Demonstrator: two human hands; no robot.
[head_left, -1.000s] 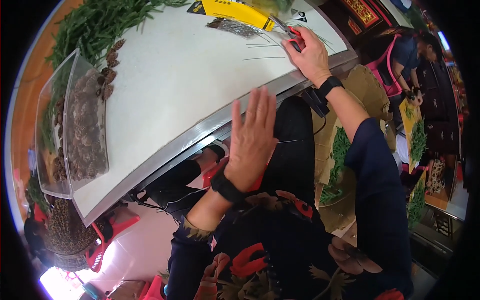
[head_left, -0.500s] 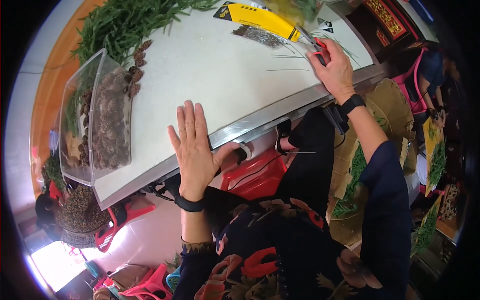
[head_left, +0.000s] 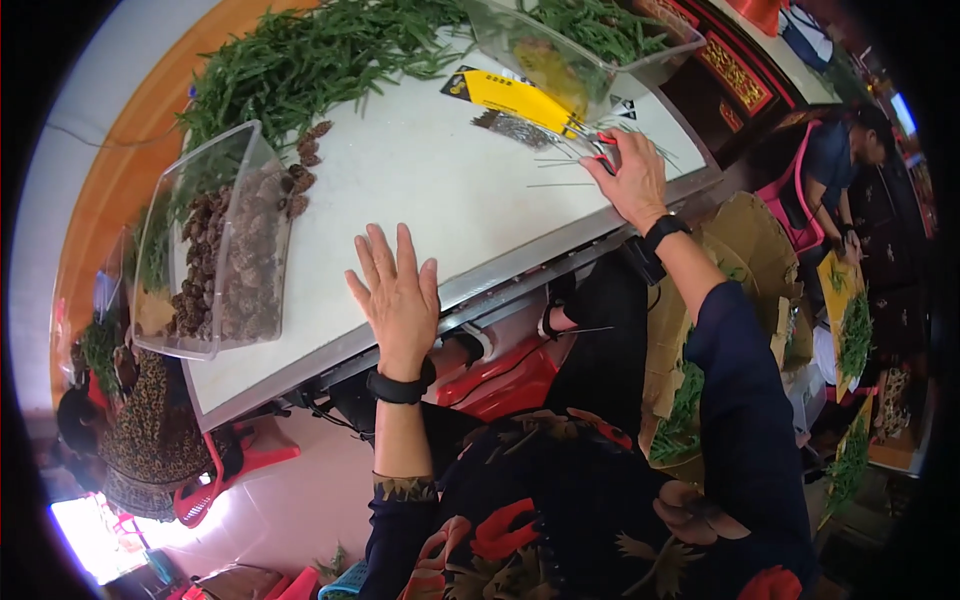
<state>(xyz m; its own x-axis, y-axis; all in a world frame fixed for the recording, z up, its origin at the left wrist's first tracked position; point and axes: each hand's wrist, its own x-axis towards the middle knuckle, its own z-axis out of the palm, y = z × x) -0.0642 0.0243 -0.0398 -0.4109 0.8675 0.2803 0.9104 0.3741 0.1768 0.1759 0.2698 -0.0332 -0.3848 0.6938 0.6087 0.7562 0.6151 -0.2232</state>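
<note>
My left hand [head_left: 402, 315] lies palm down near the front edge of the white tabletop [head_left: 450, 180], fingers spread, holding nothing. At the right of the table, my right hand [head_left: 635, 185] is closed around the red and black handles of a pair of pliers [head_left: 603, 150]. Its jaws point toward the end of a yellow package [head_left: 515, 97]. Just left of the pliers is a clear bag of thin dark pieces [head_left: 520, 128], too small to name surely. Several thin green wires [head_left: 560, 184] lie beside my right hand.
A clear plastic box of pine cones [head_left: 235, 260] stands at the left, with loose pine cones [head_left: 303, 170] alongside. Green sprigs [head_left: 300, 70] pile along the far edge. Another clear bin [head_left: 640, 60] is at the far right. One person [head_left: 835, 170] sits at right.
The view has shifted, showing more of the table's far side. My left thumb has drawn in closer to its fingers. My right hand still grips the pliers by the yellow package.
</note>
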